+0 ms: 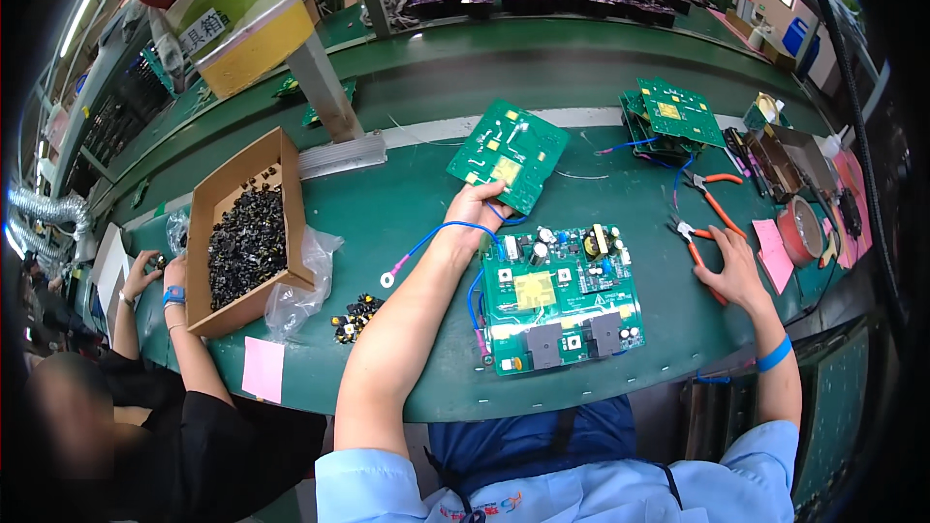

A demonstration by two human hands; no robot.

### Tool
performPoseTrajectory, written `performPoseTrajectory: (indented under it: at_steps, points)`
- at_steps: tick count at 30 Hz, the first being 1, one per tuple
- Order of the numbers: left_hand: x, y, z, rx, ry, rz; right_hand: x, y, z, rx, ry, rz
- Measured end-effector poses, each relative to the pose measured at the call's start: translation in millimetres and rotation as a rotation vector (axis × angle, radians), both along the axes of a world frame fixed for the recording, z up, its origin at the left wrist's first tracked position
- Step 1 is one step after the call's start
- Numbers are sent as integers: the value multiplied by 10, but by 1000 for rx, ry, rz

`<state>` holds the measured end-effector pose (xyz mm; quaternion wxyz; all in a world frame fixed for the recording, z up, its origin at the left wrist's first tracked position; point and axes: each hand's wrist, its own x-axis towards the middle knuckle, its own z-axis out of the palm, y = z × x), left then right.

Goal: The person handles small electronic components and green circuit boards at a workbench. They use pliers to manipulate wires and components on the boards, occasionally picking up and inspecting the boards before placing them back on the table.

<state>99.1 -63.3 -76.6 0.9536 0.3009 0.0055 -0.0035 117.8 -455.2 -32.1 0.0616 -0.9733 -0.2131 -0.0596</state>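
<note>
My left hand (473, 207) pinches the lower edge of a green circuit board (528, 140), tilted above the bench. Below it a second circuit board (605, 307) lies component side up, carrying black blocks, capacitors and a yellow patch. From this board's left side runs a blue wire (426, 235), ending in a ring terminal beside my left forearm. At the right, my right hand (733, 271) has thumb and fingers around the orange handles of small pliers (696, 252), whose jaws point away from me. Another pair of orange-handled pliers (715, 196) lies just beyond.
Stacked circuit boards (678, 111) with blue wires stand at the back right, near a tape roll (802, 228) and pink notes (772, 254). Left are a cardboard box (201, 232) of small black parts, a plastic bag (302, 281) and loose parts (356, 318). A co-worker's hands (174, 276) are beside the box.
</note>
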Motion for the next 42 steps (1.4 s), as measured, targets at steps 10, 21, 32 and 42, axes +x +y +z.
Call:
performPoseTrajectory:
  at_steps: [10, 21, 32, 42]
  points:
    - [-13, -20, 49, -87, 31, 108, 105, 533, 232, 468, -16, 106]
    - [-8, -55, 19, 49, -30, 108, 294, 1668, -77, 330, -437, 391]
    - [-50, -71, 78, 121, -41, 105, 295, 1717, -122, 294, -419, 399]
    - [64, -89, -49, 91, -41, 74, 302, 1629, -187, 233, -218, 358]
